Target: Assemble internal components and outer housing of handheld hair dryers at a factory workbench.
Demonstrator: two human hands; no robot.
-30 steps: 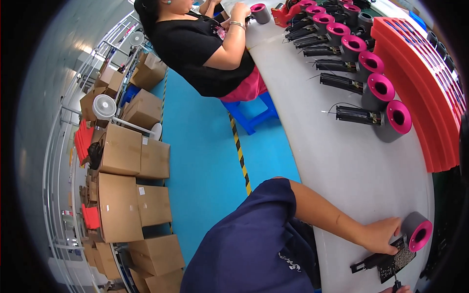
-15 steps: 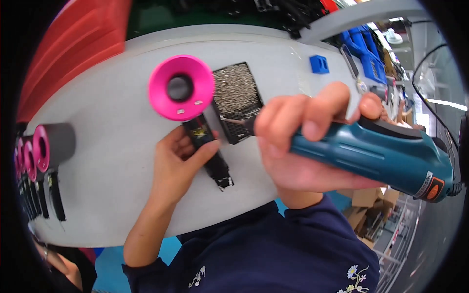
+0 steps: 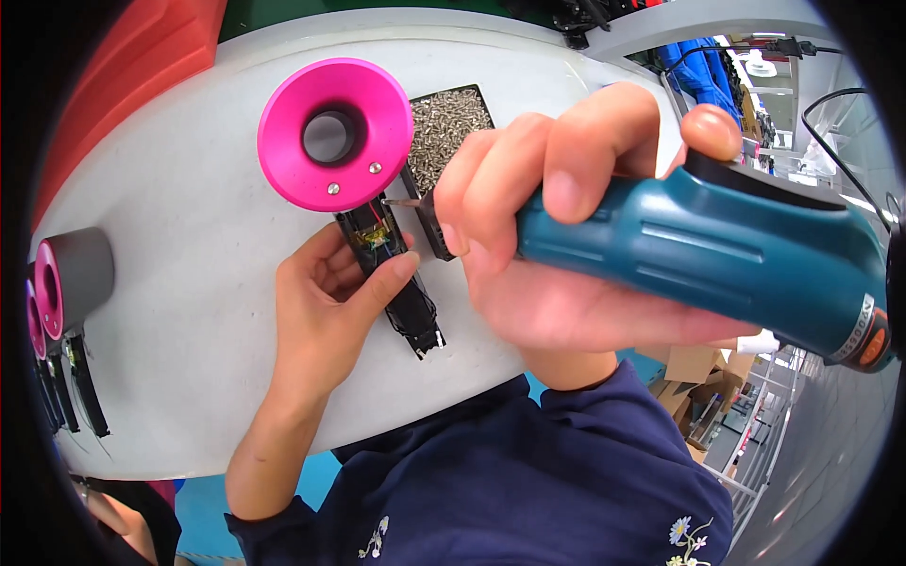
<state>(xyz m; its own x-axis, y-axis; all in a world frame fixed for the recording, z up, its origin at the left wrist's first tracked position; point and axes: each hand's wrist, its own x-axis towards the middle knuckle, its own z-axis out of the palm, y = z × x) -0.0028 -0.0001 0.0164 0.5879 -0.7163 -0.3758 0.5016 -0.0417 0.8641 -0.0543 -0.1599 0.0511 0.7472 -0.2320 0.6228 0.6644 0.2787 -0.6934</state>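
Note:
A hair dryer (image 3: 283, 156) with a wide pink ring and a narrow black handle stands out in the middle of the table. Its handle is uncovered at the upper part, showing wires and a small circuit board. My left hand (image 3: 321, 307) is closed around that handle, thumb on the front. In my right hand (image 3: 510, 208) is a teal electric screwdriver (image 3: 698, 245), held sideways with its bit pointing left. The bit's tip lies at the handle's top, just under the pink ring; whether it touches is unclear. Two screw heads show on the ring.
A black tray (image 3: 453, 123) full of small metal screws sits behind the handle. At the left, several similar hair dryers (image 3: 80, 278) stand in a row. A red bin (image 3: 142, 85) is at the far left. Another person's arm (image 3: 113, 509) shows at lower left.
The screwdriver's bit has gone from the screw tray's edge to the top of the hair dryer handle. The dryer now looks larger and farther left, its open side turned more toward me.

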